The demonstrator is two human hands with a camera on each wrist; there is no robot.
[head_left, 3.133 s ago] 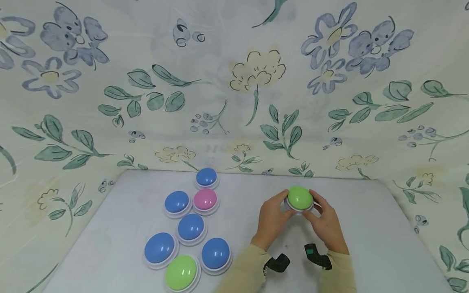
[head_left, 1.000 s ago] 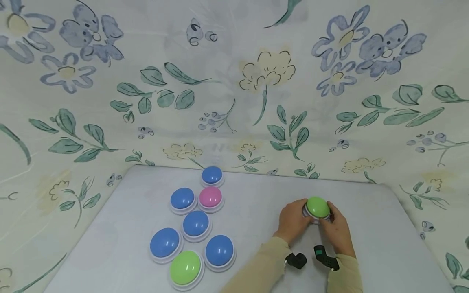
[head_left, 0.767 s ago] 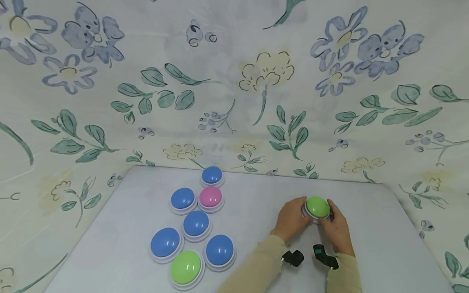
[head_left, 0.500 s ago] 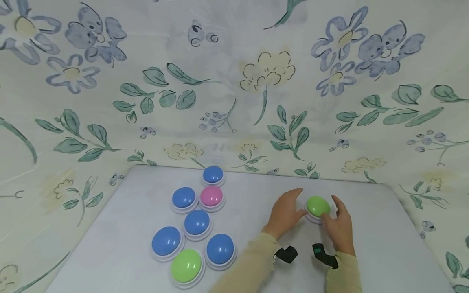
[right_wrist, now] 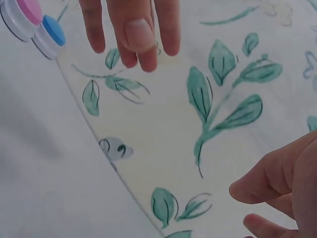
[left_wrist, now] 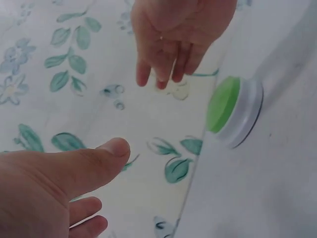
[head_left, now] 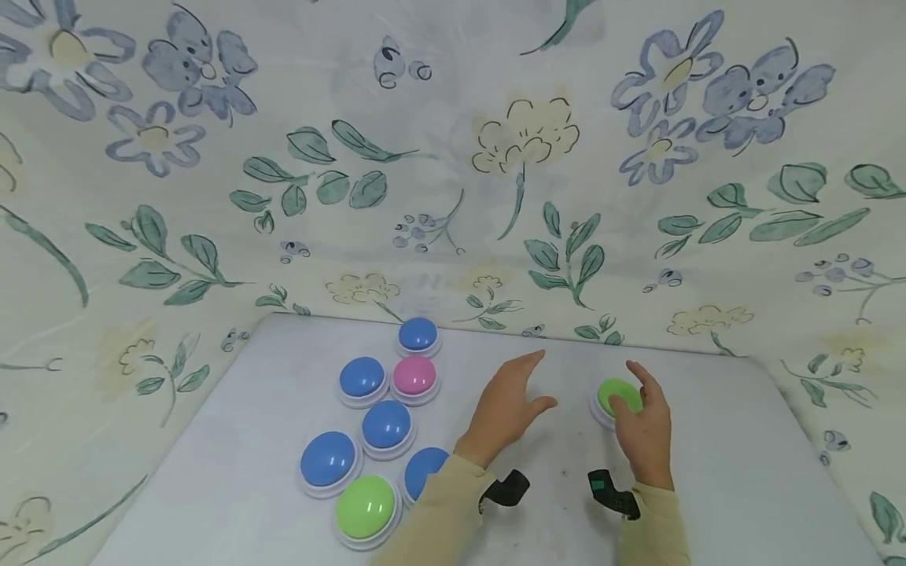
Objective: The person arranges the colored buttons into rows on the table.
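Note:
On the right of the white table, a green dome button (head_left: 617, 391) with a white base stands by itself. My right hand (head_left: 646, 432) is just beside and in front of it in the head view, its thumb overlapping the dome; the left wrist view shows that hand apart from the button. Thumb and fingers are spread, holding nothing. Left of that, my left hand (head_left: 499, 413) hovers over the table with fingers extended and nothing in its grasp. Its sleeve partly covers a blue dome button (head_left: 425, 469).
Several more dome buttons cluster on the left: a pink button (head_left: 414, 375), a second green button (head_left: 365, 507), and blue ones such as the rear blue button (head_left: 418, 334). A floral cloth (head_left: 425, 173) rises behind the table (head_left: 233, 440).
Both hands gripped the right green button, shifted it slightly rightward and let go of it on the table. The left hand has since drawn away leftward; the right hand stays near the button.

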